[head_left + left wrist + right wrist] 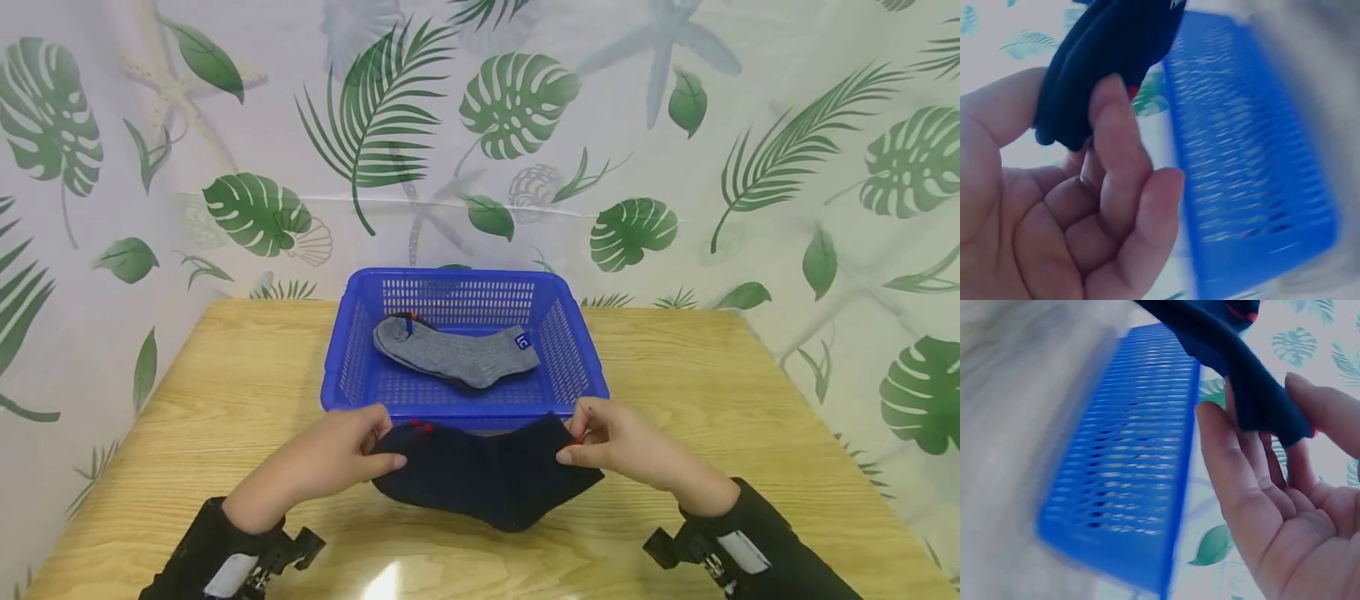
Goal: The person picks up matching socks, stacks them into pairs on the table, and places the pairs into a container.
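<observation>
A dark navy sock [480,471] with small red marks is stretched between my two hands, in front of the basket. My left hand [341,450] pinches its left end between thumb and fingers; the left wrist view shows the folded sock [1110,50] in that pinch. At the other end, my right hand [622,437] pinches the sock near a red edge, and in the right wrist view the cloth [1247,381] hangs between thumb and fingers. Behind it, a grey sock [465,354] with a blue tag lies on darker socks inside the blue basket [588,354].
The basket stands on a light wooden table [675,367] near its back edge. A leaf-patterned cloth [480,183] hangs behind and along the sides. Black wrist mounts [288,554] sit on both sleeves.
</observation>
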Available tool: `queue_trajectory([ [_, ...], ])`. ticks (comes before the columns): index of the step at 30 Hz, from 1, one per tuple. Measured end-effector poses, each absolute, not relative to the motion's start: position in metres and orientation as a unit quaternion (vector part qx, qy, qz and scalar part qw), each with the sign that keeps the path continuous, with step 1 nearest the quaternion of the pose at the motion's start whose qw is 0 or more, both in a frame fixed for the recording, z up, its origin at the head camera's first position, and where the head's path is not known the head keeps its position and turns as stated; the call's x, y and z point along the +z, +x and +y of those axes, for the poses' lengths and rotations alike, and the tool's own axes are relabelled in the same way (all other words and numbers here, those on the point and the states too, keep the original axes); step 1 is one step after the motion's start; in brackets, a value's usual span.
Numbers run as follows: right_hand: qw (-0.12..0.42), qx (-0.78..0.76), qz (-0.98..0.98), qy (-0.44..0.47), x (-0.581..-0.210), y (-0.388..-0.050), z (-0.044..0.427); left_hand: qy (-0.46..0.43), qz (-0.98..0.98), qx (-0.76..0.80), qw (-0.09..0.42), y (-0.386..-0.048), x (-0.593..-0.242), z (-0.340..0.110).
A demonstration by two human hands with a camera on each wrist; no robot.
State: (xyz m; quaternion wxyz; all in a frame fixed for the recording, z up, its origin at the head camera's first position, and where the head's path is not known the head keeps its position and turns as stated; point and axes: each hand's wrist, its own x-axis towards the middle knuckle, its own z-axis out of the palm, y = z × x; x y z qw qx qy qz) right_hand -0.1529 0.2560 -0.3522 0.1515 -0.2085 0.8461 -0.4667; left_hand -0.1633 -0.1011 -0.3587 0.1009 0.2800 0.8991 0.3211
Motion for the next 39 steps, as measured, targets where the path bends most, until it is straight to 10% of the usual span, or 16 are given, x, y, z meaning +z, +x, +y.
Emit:
queue_trajectory([
  [17,0.039,-0.425,0.903,-0.046,-0.314,-0.29,0.209,0.097,0.911,0.388,-0.101,-0.287,-0.312,-0.083],
  [39,0.142,-0.185,0.972,0.023,-0.37,-0.352,0.202,-0.038,0.959,0.28,0.031,-0.351,-0.374,-0.059],
])
